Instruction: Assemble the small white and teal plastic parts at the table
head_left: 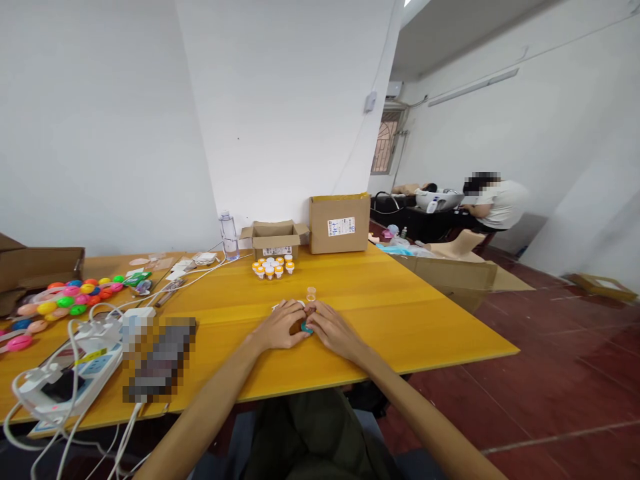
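Note:
My left hand (281, 325) and my right hand (334, 329) meet over the table, fingers curled in toward each other. Between their fingertips shows a small teal round piece (306, 327), gripped from both sides and mostly covered. Just beyond the fingers stands a small clear plastic cup or ring (311, 293). Bits of white show behind my left fingers, too hidden to name. Farther back, a cluster of small white-and-orange capped pieces (270, 268) stands in front of an open cardboard box (275, 239).
A closed carton (340, 224) and a clear water bottle (229, 236) stand along the wall. At left lie a power strip (95, 367) with cables, a blurred dark device (163, 360) and colourful balloon-like pieces (75, 297). A person (500, 203) sits at the far right.

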Demonstrator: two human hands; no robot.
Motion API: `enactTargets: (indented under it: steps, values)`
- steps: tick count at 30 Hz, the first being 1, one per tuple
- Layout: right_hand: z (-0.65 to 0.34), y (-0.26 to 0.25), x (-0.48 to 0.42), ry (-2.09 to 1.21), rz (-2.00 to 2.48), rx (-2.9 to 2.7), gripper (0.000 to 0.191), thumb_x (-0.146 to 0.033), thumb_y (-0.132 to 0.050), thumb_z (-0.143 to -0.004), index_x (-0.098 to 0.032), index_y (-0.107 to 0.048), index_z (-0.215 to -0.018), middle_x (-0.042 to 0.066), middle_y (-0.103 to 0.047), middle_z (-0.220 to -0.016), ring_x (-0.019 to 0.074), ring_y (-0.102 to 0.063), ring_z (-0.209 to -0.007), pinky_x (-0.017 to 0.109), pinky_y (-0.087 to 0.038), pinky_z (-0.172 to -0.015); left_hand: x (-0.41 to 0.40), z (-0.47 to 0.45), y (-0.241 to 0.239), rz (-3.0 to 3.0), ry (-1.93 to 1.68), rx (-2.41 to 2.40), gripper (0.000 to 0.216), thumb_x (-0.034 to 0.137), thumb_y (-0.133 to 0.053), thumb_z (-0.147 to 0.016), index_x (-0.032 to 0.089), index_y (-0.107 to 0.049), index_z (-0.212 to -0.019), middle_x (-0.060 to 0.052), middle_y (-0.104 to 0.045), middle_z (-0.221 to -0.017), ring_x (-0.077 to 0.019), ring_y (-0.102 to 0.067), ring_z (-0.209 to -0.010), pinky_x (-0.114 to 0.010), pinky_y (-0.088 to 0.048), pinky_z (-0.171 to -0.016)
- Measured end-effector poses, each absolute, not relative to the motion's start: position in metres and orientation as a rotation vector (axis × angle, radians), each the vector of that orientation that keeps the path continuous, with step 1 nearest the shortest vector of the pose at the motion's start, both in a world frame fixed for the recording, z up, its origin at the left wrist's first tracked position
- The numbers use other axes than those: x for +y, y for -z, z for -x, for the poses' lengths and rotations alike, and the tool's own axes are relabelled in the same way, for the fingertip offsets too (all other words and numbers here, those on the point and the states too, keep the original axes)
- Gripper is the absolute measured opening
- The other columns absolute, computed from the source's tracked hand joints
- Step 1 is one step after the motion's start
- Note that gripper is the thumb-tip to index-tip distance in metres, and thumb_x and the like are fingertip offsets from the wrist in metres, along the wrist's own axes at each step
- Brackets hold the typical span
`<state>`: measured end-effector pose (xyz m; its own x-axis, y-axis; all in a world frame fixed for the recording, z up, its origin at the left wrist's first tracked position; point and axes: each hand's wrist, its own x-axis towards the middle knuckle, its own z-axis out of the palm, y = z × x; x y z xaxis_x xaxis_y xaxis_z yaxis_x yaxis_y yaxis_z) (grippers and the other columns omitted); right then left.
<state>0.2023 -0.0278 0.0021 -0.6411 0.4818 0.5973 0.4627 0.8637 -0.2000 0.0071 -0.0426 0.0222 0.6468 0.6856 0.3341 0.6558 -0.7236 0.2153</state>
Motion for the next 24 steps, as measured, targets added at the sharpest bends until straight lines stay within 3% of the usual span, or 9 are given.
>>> enactTargets:
  steps: [10, 24]
  values:
    - [-0.2026, -0.0002, -0.0277, -0.043, 0.737, -2.334, 0.007, -0.023, -0.052, -0.092, -0.023, -0.057, -0.087, 0.009, -0.06, -0.106, 0.0227, -0.057, -0.102, 0.04, -0.049, -0.089, -0.0396, -0.0054, -0.0187, -2.801, -0.625, 1.128, 0.02, 0.036, -0.055, -0.087, 0.023, -0.06, -0.101, -0.007, -0.061, -0.109, -0.0243, -0.052, -0.103, -0.043, -0.039, -0.095]
    - [-0.2025, -0.0001, -0.0263, -0.02, 0.708, -2.353, 0.015, -0.018, -0.049, -0.093, -0.023, -0.059, -0.083, 0.009, -0.06, -0.106, 0.0219, -0.056, -0.103, 0.037, -0.048, -0.086, -0.0408, -0.0058, -0.0214, -2.812, -0.615, 1.117, 0.021, 0.037, -0.053, -0.089, 0.025, -0.064, -0.1, -0.007, -0.06, -0.109, -0.0244, -0.051, -0.105, -0.043, -0.039, -0.095]
